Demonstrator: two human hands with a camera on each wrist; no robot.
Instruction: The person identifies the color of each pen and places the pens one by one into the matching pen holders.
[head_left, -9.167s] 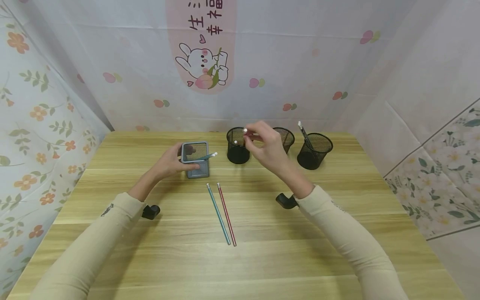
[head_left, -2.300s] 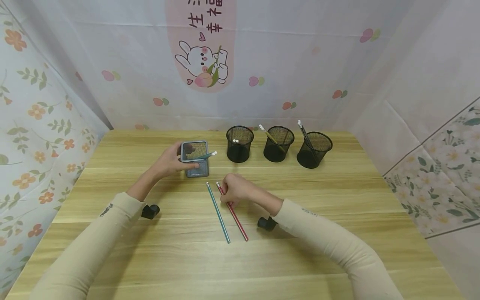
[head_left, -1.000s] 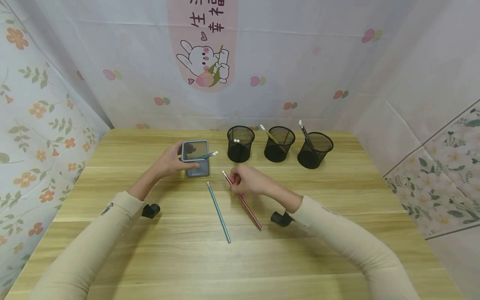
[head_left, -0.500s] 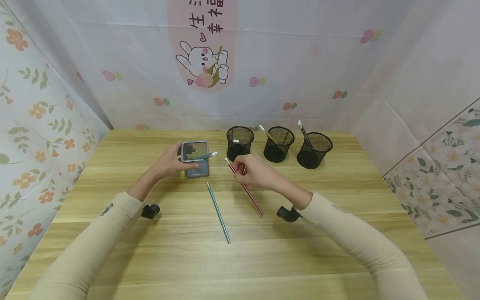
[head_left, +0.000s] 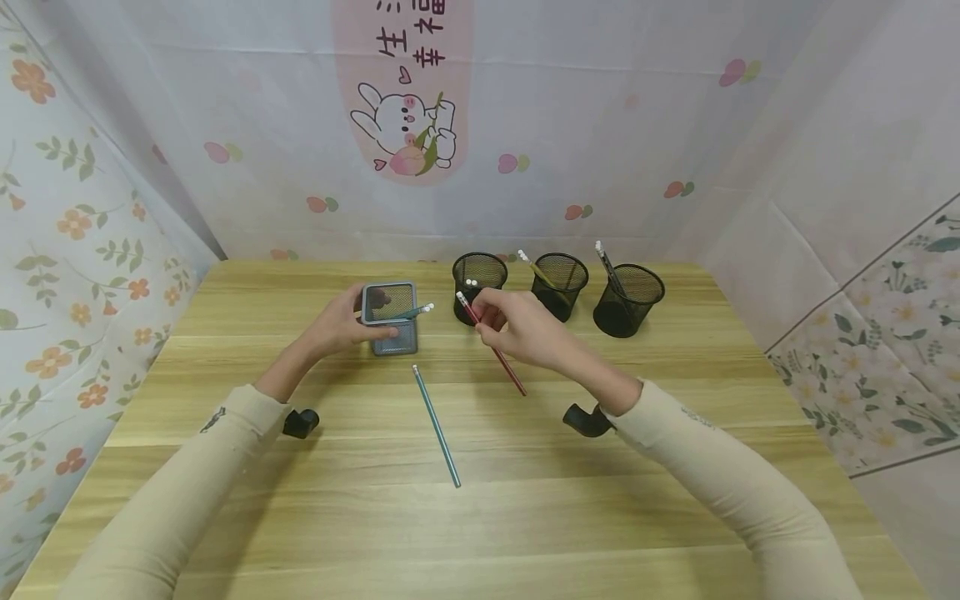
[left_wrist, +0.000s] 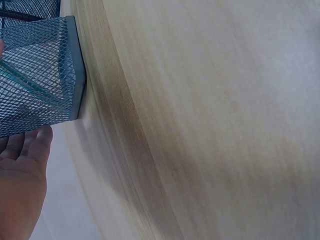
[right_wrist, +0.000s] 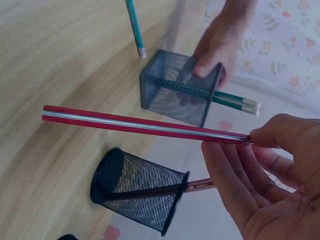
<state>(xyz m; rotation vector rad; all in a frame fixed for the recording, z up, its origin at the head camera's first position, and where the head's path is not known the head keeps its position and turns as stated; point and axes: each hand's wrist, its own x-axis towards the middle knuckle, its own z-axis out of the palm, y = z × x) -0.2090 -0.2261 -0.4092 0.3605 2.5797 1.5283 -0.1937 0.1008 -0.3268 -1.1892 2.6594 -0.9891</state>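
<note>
My left hand [head_left: 337,323] grips the square grey mesh pen holder [head_left: 396,340] from its left side, thumb across the front. Teal pencils [right_wrist: 227,100] with white erasers lean inside that holder. Between thumb and fingers, my right hand [head_left: 525,329] pinches a red pencil [head_left: 512,375], tilted with its eraser end up, above the table. This hand is just in front of the left round black mesh pen cup [head_left: 480,271], partly covering it; red pencils [right_wrist: 199,185] stand in the cup. A single teal pencil [head_left: 437,427] lies on the table nearer me.
A middle black mesh cup [head_left: 566,271] holds yellow pencils [head_left: 542,273]. Farther right, another black mesh cup [head_left: 626,317] holds dark pencils [head_left: 609,265]. The wooden table [head_left: 360,517] ends at a printed cloth [head_left: 570,125] behind the cups.
Earlier, my right hand held a red pencil at the left cup. Since then, it has picked the last red pencil off the table and carried it up towards that cup. My left hand stays put.
</note>
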